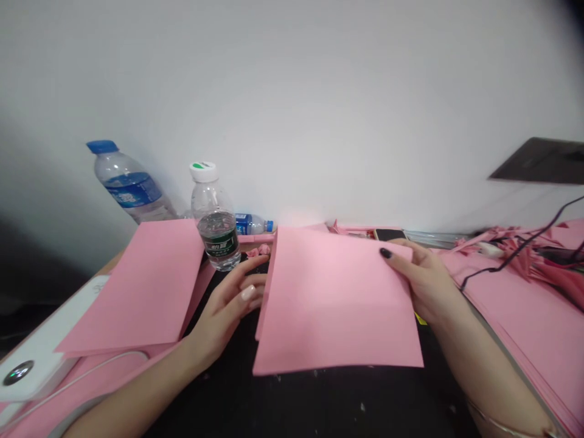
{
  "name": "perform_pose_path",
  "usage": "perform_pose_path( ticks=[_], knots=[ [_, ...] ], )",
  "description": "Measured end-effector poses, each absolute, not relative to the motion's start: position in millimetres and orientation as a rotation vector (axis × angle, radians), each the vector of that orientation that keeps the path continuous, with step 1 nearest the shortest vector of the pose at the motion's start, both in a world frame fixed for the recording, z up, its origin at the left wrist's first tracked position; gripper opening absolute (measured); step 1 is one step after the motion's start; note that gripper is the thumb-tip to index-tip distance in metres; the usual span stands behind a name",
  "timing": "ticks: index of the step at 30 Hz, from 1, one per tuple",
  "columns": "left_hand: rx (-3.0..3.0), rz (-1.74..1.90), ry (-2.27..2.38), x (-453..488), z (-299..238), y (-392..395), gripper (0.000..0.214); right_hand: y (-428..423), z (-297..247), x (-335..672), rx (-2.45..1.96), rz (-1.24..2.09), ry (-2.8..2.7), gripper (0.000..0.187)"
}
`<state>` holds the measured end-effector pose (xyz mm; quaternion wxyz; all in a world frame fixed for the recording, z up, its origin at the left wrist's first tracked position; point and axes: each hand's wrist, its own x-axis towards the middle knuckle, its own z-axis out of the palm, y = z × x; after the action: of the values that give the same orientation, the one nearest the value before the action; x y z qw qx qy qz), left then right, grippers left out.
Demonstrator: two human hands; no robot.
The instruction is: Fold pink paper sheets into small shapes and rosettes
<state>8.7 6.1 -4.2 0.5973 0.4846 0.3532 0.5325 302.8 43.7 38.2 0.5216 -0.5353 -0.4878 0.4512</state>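
Observation:
In the middle of the head view, a pink paper sheet (340,298) is held up at a slant over the black work surface. My right hand (424,274) pinches its upper right corner, thumb on the front face and the other fingers behind. A second pink edge shows along the sheet's left side; I cannot tell whether it is another sheet or a fold. At that left side is my left hand (232,304), fingers spread apart and holding nothing. Whether its fingertips touch the paper is unclear.
Pink sheets (146,286) lie at the left beside a white device (50,340) with a cable. A white-capped bottle (216,225) stands near my left hand; a blue-capped bottle (132,182) leans by the wall. More pink paper (533,322) and a dark cable (515,246) are at right.

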Motion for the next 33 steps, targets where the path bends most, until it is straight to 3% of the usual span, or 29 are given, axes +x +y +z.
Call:
perform_pose_path(
  ticks=[4,13,22,33],
  knots=[
    [0.949,1.017,0.784,11,-4,9,0.050,48,27,302,-1.408,1.392,-1.280,0.029],
    [1.010,0.850,0.929,16,-2,7,0.040,50,18,309,-1.416,1.633,-1.461,0.025],
    [1.245,0.806,1.043,15,-6,12,0.029,48,32,307,-1.433,1.328,-2.046,0.020],
    [1.450,0.585,1.058,17,-14,9,0.037,45,5,288,-1.257,1.613,-2.264,0.026]
  ],
)
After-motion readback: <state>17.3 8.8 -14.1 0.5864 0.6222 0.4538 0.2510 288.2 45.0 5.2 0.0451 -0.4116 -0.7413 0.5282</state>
